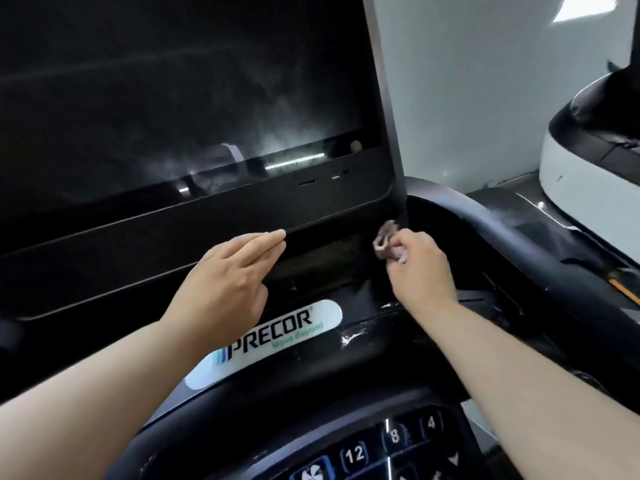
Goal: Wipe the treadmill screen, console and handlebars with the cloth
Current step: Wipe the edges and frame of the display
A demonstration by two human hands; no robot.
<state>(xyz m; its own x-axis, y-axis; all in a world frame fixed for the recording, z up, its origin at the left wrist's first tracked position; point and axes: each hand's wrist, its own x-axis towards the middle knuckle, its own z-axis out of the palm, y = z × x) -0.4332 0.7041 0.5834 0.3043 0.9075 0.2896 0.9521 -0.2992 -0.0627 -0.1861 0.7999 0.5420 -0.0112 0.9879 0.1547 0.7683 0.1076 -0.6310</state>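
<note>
Screen (173,98), upper left, shows hazy streaks. We judge the wiping under way, with the speckled console (294,372), lower centre, left to do. Right hand (419,268), centre right, bunches the cloth (384,237) in curled fingers at the screen's lower right corner. Left hand (225,282), fingers straight, rests its fingertips against the screen's lower bezel.

White-and-black machine (581,174) at right, near pale wall (485,98); bright patch (571,10) top right.

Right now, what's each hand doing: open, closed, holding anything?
Left hand: open, fingers straight, tips at the lower edge of the screen frame, holding nothing.
Right hand: closed around the bunched cloth.
</note>
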